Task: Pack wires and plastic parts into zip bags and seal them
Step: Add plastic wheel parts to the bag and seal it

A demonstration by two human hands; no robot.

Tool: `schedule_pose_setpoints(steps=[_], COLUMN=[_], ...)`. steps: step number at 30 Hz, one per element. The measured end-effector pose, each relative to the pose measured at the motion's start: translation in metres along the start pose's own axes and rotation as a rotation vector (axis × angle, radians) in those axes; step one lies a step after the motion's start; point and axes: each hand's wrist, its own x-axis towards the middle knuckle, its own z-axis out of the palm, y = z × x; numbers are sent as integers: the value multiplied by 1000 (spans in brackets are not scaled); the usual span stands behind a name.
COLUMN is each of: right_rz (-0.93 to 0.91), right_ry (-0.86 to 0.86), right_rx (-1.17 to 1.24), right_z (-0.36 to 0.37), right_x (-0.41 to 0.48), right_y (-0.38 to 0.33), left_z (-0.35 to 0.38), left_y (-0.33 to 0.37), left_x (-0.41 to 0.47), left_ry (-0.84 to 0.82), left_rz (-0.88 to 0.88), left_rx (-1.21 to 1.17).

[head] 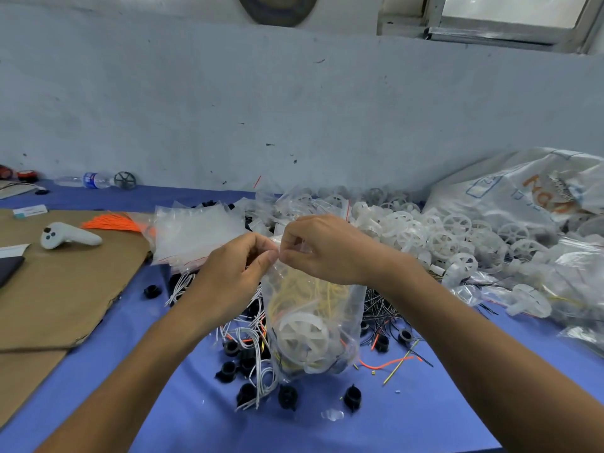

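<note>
A clear zip bag (313, 325) hangs upright over the blue table, filled with yellow wires and a white plastic wheel (302, 336). My left hand (235, 273) and my right hand (323, 250) both pinch the bag's top edge, fingertips almost touching. Beneath the bag lie loose white wires (251, 341) and small black plastic parts (287, 397). A stack of empty zip bags (196, 233) lies behind my left hand.
A big heap of white wheels (434, 233) and filled bags (575, 266) covers the right side, beside a large white sack (523, 188). Cardboard (65, 282) with a white controller (68, 238) lies left, next to orange wires (114, 222). A water bottle (88, 179) rests by the wall.
</note>
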Motion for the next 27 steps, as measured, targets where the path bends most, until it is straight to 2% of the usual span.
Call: schedule_pose_setpoints(steps=[10,14,19,27], right_rz=[20,45,1,70], right_ry=[-32,-33,-20,-44], right_rx=[31,-24,-51,-39], right_z=[-6,-8,-5,-10], right_x=[-6,-10,-10,-14], right_y=[3,9,7,14], left_z=[3,0,5,6], left_y=[7,10,20,21], left_x=[-3,-4,0,1], left_ry=[-5,-4,-11,-20], left_rz=[2,2,81,71], left_rx=[48,59,133,142])
